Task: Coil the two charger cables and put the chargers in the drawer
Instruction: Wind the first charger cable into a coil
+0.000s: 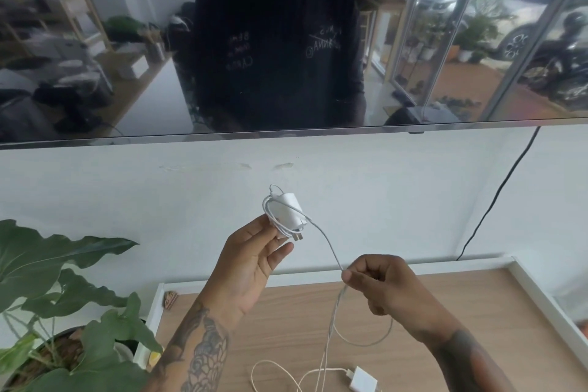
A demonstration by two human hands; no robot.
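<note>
My left hand (251, 259) holds a white charger (288, 212) up in front of the wall, with a few turns of its white cable wound around the block. That cable (327, 245) runs down to my right hand (385, 285), which pinches it between thumb and fingers. Below, the cable hangs in a loop to the wooden top (280, 321). A second white charger (362, 379) lies on the wood at the bottom edge, its own cable (273, 372) sprawled loose beside it. No drawer is in view.
A potted plant (63, 296) with large leaves stands at the lower left, beside the white rim of the wooden top. A dark screen (286, 41) hangs on the wall above. A black cord (496, 197) runs down the wall at right.
</note>
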